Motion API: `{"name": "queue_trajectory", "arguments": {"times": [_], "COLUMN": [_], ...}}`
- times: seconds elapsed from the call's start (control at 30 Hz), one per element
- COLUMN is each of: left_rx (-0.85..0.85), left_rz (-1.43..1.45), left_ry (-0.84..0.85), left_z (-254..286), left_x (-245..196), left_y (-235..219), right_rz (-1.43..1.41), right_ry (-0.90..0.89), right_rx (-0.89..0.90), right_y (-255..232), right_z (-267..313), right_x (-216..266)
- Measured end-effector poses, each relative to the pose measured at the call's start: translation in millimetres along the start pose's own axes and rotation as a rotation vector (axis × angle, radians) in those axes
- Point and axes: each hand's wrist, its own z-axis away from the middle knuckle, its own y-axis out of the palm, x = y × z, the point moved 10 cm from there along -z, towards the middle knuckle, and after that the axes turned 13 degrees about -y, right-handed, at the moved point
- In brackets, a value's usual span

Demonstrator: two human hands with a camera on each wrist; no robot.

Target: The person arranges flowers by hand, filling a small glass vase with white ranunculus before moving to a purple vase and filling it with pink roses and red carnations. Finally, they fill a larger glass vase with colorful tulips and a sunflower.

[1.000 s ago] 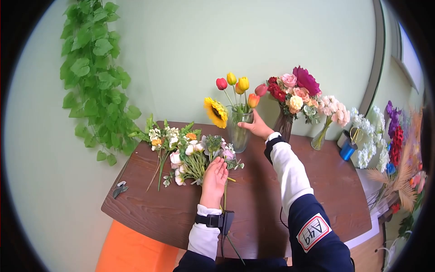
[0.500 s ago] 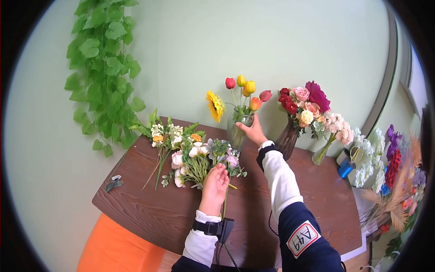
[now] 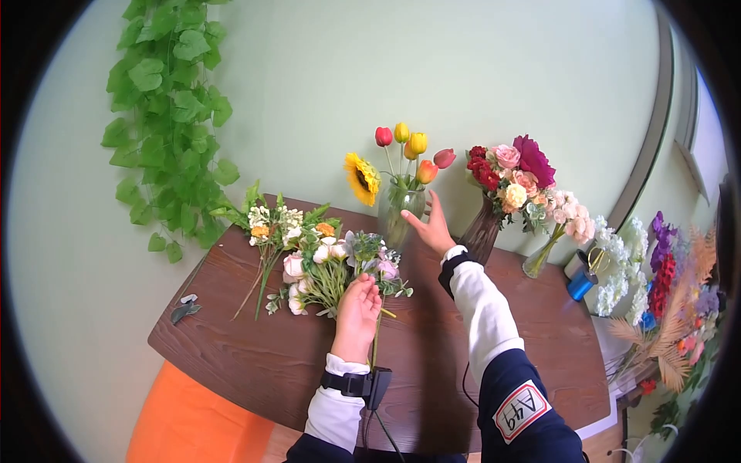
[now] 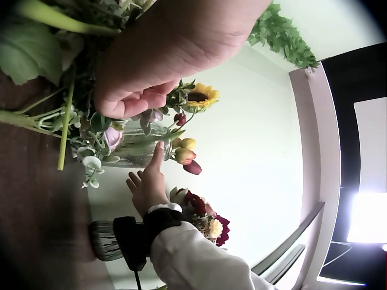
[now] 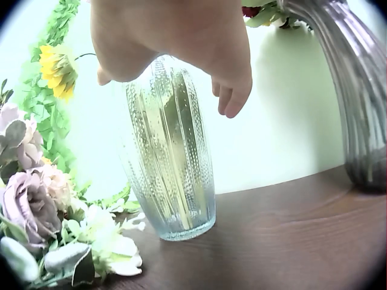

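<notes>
A ribbed clear glass vase (image 5: 172, 157) stands on the brown table and holds several tulips (image 3: 417, 143) and a sunflower (image 3: 361, 178). My right hand (image 3: 434, 225) is beside the vase's upper right side, thumb and fingers spread apart. In the right wrist view, this hand overlaps the vase's top. Nearer to me, my left hand (image 3: 357, 317) is at the front of a heap of pale artificial flowers (image 3: 324, 266), palm turned up, fingers loosely bent. No object shows in its palm. In the left wrist view, its fingers (image 4: 130, 107) hang near a mauve rose (image 4: 112, 138).
Right of the vase is a dark ribbed vase (image 3: 482, 231) of mixed blooms, then a small glass vase (image 3: 540, 262) of pale pink flowers. A blue spool (image 3: 580, 287) sits at the right edge. Ivy (image 3: 166, 116) hangs on the left wall.
My right hand has come off the glass vase and opened wider, slightly to its right. The left hand stays by the pale flowers. The head view has shifted a little.
</notes>
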Motion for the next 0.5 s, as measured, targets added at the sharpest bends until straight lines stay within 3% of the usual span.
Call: {"name": "queue_trajectory", "arguments": {"times": [0.07, 0.1, 0.23, 0.3, 0.43, 0.5], "left_rx": [0.008, 0.005, 0.019, 0.020, 0.032, 0.026], "left_rz": [0.008, 0.007, 0.028, 0.040, 0.041, 0.039], "left_ry": [-0.008, -0.004, 0.013, 0.019, 0.028, 0.026], "left_z": [-0.9, 1.0, 7.9, 9.5, 8.5, 5.6], "left_x": [1.8, 1.2, -3.4, -4.4, -6.0, -5.0], "left_y": [1.3, 2.8, 8.2, 8.4, 7.2, 5.3], "right_rz": [0.150, 0.174, 0.288, 0.156, -0.005, 0.245], "right_ry": [0.187, 0.116, -0.056, -0.152, -0.127, -0.310], "right_rx": [-0.102, -0.206, -0.191, -0.167, -0.111, -0.023], "right_y": [-27.7, -40.7, -56.5, -53.6, -33.7, -13.8], "right_z": [10.8, 10.2, -8.0, -27.0, -56.7, -62.8], "right_x": [6.0, 17.9, 55.6, 88.3, 138.8, 180.6]}}
